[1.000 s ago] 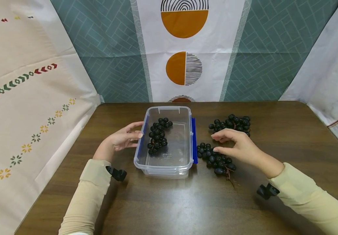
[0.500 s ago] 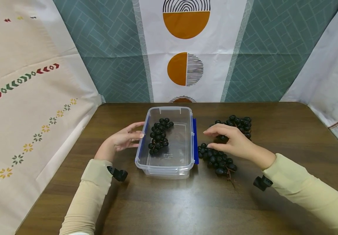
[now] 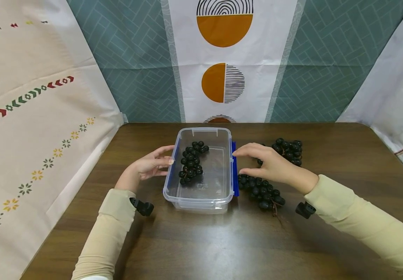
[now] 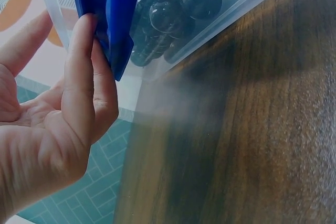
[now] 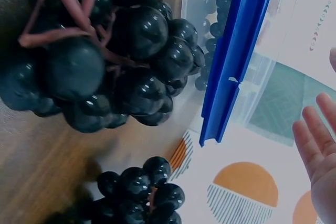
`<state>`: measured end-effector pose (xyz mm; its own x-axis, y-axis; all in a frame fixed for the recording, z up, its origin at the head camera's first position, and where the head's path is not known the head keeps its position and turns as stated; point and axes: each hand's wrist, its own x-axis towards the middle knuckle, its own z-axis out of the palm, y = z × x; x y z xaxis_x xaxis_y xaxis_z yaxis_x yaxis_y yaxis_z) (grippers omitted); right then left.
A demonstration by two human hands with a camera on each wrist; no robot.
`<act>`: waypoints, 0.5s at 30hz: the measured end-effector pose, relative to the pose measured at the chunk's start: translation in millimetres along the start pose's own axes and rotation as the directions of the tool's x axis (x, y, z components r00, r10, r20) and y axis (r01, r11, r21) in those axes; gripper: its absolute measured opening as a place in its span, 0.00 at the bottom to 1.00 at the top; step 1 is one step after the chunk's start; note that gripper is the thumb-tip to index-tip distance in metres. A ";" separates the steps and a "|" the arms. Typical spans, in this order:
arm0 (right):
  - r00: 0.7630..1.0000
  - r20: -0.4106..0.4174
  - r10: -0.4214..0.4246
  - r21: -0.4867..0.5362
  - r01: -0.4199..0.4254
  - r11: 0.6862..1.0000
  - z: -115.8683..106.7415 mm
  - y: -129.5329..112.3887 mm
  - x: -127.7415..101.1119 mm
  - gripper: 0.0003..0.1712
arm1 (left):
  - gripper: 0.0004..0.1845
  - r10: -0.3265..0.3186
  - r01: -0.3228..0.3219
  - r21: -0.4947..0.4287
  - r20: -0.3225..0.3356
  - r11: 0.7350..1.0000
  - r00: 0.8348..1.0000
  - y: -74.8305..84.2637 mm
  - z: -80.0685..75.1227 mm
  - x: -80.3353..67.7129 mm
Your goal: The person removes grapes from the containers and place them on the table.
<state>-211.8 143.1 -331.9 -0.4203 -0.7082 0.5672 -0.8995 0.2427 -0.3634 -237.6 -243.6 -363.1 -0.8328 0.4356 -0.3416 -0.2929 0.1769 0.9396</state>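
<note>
A clear plastic food container (image 3: 206,194) with blue side latches stands on the table, holding one bunch of dark grapes (image 3: 191,161). At its left side my left hand (image 3: 149,165) touches the rim and the left blue latch (image 4: 118,19) with its fingertips, none reaching inside. My right hand (image 3: 268,161) hovers by the right blue latch (image 3: 235,171), thumb and fingers apart and nothing between them. Below it, a second bunch of grapes (image 3: 262,192) lies with its stem toward the front. A third bunch (image 3: 289,151) lies farther back, partly hidden by that hand.
The brown wooden table (image 3: 201,245) extends in front of the container. A green and white patterned cloth (image 3: 138,77) hangs behind its back edge. Pale cloths hang at the left and right.
My right hand has moved left, from over the loose grapes to the container's right latch. My left hand stays at the container's left side. The grapes have not moved on the table.
</note>
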 end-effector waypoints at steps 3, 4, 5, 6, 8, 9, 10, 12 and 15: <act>1.000 0.018 -0.019 -0.022 0.019 1.000 0.1 0.0 4.5 0.28 | 0.38 0.001 -0.001 -0.018 0.001 1.000 1.000 0.4 0.7 -0.4; 0.999 0.021 -0.026 -0.032 0.026 0.999 0.3 0.2 5.8 0.28 | 0.38 0.000 0.000 -0.023 0.002 1.000 1.000 0.5 0.9 -0.5; 0.999 0.024 -0.034 -0.042 0.035 0.999 0.6 0.5 7.1 0.28 | 0.38 0.000 0.000 -0.028 0.003 1.000 1.000 0.4 1.0 -0.6; 0.999 0.025 -0.042 -0.051 0.044 0.998 0.9 0.8 8.4 0.28 | 0.38 -0.001 0.001 -0.030 0.003 1.000 1.000 0.3 1.1 -0.6; 0.998 0.029 -0.056 -0.068 0.058 0.996 1.9 1.8 11.0 0.28 | 0.38 -0.002 0.002 -0.031 0.005 1.000 1.000 0.2 0.9 -0.7; 0.998 0.030 -0.063 -0.080 0.066 0.995 2.5 2.4 12.4 0.28 | 0.38 -0.003 0.003 -0.033 0.005 0.999 1.000 0.1 0.8 -0.8; 0.997 0.033 -0.068 -0.087 0.071 0.994 3.0 3.0 13.7 0.28 | 0.38 -0.004 0.004 -0.034 0.007 0.999 1.000 0.0 0.7 -0.8; 0.996 0.039 -0.079 -0.101 0.083 0.991 4.0 4.3 16.4 0.29 | 0.38 -0.003 0.003 -0.033 0.010 0.999 1.000 -0.2 0.3 -0.6; 0.995 0.048 -0.087 -0.123 0.093 0.988 5.2 6.1 20.7 0.30 | 0.38 -0.002 0.003 -0.029 0.012 1.000 1.000 -0.6 -0.2 -0.2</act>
<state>-225.4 126.5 -326.2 -0.3340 -0.7577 0.5606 -0.9424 0.2555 -0.2160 -237.4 -244.0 -363.6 -0.8265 0.4455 -0.3441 -0.3089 0.1521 0.9389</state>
